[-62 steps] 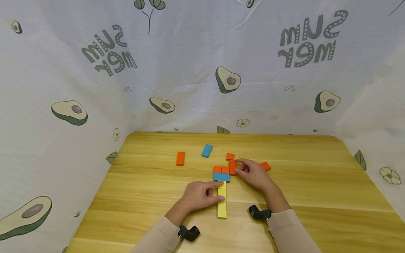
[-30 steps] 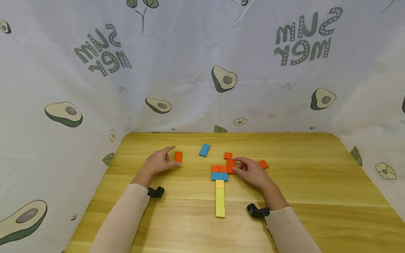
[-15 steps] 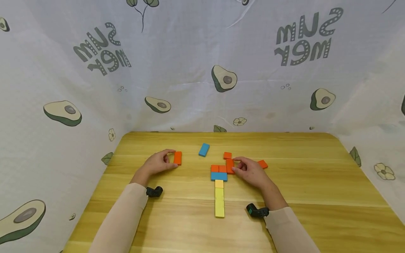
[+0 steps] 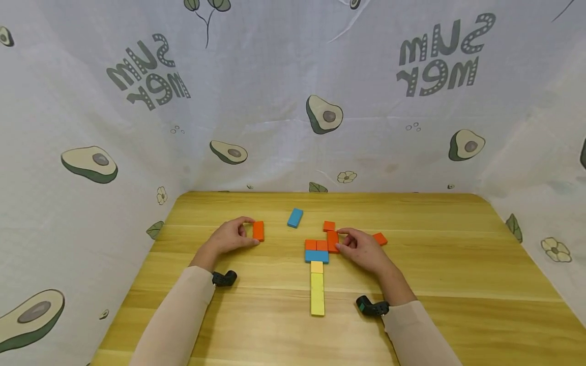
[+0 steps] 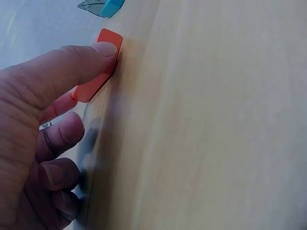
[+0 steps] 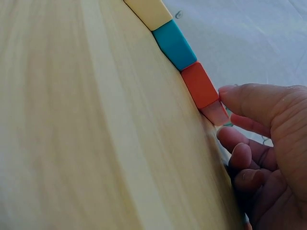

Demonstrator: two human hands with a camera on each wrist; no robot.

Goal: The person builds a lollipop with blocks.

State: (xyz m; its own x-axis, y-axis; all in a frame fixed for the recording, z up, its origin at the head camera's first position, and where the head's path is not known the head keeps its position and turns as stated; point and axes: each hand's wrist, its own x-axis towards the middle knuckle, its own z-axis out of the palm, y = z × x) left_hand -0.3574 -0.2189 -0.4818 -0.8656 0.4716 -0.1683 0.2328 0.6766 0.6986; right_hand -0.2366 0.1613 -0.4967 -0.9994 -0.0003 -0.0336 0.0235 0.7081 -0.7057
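In the head view, my left hand (image 4: 229,236) pinches the ends of an orange block (image 4: 258,231) lying at left; the left wrist view shows the thumb over that orange block (image 5: 88,90). My right hand (image 4: 368,252) holds an upright orange block (image 4: 332,242) by its ends, thumb near and index finger far. That block adjoins two small orange squares (image 4: 316,245), which sit above a blue block (image 4: 317,256). Below run a small pale yellow square (image 4: 317,267) and a long yellow strip (image 4: 317,295). Another orange square (image 4: 328,226) touches the held block's far end.
A loose blue block (image 4: 295,217) lies tilted between the hands, toward the back. Behind my right hand an orange block (image 4: 380,239) is partly hidden. A printed cloth (image 4: 284,76) hangs behind the wooden table (image 4: 458,254).
My left hand has left the yellow pieces, moved left and back to the loose orange block, and its fingers have closed on it. The right hand has stayed at its block.
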